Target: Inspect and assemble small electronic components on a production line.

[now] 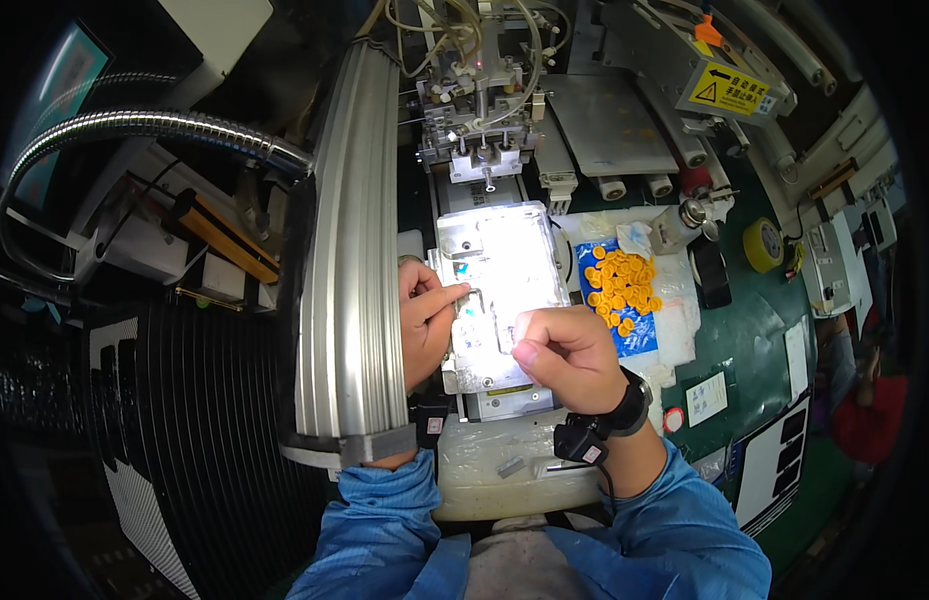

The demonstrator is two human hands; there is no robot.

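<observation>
A brightly lit metal fixture plate lies in front of me under the machine head, its right half washed out by glare. My left hand reaches in past a thick aluminium post; its index finger stretches onto the plate's left part, the other fingers curl loosely, and nothing shows in it. Small blue-green spots show on the plate by that fingertip. Over the plate's right edge, my right hand is closed, thumb and index pressed together low over the surface. Whatever it pinches is too small or hidden to name.
The aluminium post stands close on the left, beside a flexible metal lamp arm. The machine head with hoses is beyond the plate. Right of it, several orange round pieces lie on a blue sheet. A yellow tape roll sits farther right.
</observation>
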